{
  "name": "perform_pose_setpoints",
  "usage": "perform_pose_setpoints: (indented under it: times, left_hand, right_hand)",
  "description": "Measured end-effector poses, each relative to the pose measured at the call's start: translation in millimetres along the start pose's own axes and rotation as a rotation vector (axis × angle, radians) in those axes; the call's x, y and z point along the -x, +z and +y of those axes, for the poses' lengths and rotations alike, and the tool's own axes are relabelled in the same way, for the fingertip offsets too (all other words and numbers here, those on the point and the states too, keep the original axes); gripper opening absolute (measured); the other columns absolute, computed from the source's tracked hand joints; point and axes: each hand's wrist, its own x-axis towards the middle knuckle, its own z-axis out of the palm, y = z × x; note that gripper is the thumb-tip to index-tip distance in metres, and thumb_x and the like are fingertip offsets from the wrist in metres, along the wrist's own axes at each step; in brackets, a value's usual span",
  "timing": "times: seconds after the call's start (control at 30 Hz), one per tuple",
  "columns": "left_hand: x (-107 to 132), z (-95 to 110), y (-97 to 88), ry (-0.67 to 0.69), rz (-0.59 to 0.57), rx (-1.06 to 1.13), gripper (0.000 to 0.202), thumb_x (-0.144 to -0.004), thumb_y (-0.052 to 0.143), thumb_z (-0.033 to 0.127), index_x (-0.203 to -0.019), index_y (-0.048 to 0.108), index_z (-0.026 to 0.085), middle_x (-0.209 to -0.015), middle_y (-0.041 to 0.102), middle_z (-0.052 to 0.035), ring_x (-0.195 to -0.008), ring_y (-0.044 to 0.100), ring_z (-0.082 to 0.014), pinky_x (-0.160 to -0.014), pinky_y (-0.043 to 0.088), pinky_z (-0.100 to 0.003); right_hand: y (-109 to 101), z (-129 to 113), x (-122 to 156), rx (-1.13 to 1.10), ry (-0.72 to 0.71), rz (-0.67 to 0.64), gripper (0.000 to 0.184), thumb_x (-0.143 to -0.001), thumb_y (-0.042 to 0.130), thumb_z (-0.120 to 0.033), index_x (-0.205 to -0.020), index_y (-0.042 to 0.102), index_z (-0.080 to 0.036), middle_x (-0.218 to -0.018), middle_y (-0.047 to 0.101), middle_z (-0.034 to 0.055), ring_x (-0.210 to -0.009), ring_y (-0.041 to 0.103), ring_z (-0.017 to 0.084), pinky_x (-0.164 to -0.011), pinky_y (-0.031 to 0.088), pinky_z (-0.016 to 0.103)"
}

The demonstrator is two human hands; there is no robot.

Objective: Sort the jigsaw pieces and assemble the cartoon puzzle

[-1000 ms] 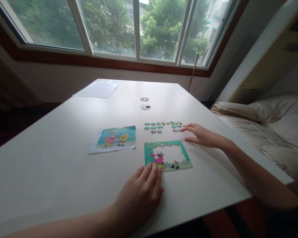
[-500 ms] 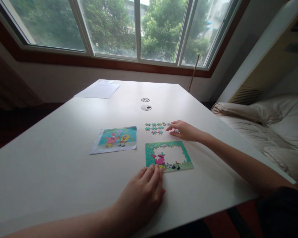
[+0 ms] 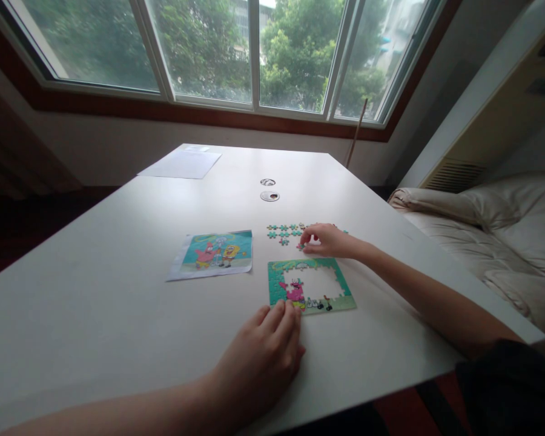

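Note:
A partly filled jigsaw puzzle (image 3: 277,281) lies flat on the white table, its green border in place around a bare white middle with a pink figure at the left. My left hand (image 3: 266,348) has its fingers together on the puzzle's lower left edge, gripping it there. Just beyond the far edge, my right hand (image 3: 329,241) pinches a small jigsaw piece (image 3: 301,247) between thumb and fingertips, low over the table. Loose jigsaw pieces (image 3: 284,234) lie in rows left of these fingers; some are hidden behind the hand.
To the left lies a printed reference picture (image 3: 215,254) with the cartoon figures. Two round discs (image 3: 269,196) sit farther back on the table (image 3: 95,278). Sheets of paper (image 3: 181,165) rest at the far left corner. A pale sofa (image 3: 490,212) stands at right.
My right hand has moved slightly left and nearer, and its fingers have closed on a jigsaw piece in the nearest row. My left hand stays on the puzzle's edge.

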Motion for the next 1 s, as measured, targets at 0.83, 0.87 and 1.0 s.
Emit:
perform_pose_setpoints:
  times: [0.83,0.87,1.0]
  left_hand:
    - [0.9,-0.3,0.7,-0.006,0.017,-0.015,0.038,-0.091,0.032,0.021,-0.117,0.053,0.003,-0.115,0.058,-0.0161,-0.103,0.053,-0.0289,-0.081,0.048,-0.040]
    - [1.1,-0.3,0.5,-0.008,0.018,-0.013,0.038,-0.091,0.032,0.021,-0.117,0.053,0.003,-0.115,0.058,-0.0160,-0.103,0.053,-0.0287,-0.081,0.048,-0.039]
    - [1.2,-0.9,0.1,-0.004,0.026,-0.018,0.038,-0.092,0.031,0.022,-0.117,0.053,0.004,-0.115,0.058,-0.0158,-0.103,0.053,-0.0285,-0.081,0.047,-0.039]
  right_hand:
    - [-5.6,-1.1,-3.4,-0.218,0.027,-0.213,0.023,-0.075,0.059,-0.022,-0.096,0.065,-0.015,-0.086,0.061,0.0042,-0.068,0.052,0.011,-0.061,0.040,0.021]
    - [-6.0,-1.1,-3.6,-0.236,-0.015,-0.216,0.023,-0.077,0.056,-0.019,-0.098,0.065,-0.015,-0.087,0.061,0.0044,-0.070,0.052,0.011,-0.062,0.041,0.021]
    - [-9.0,-3.6,-1.6,-0.174,-0.040,-0.103,0.027,-0.079,0.048,-0.010,-0.099,0.065,-0.017,-0.093,0.061,0.0056,-0.074,0.052,0.010,-0.069,0.041,0.022]
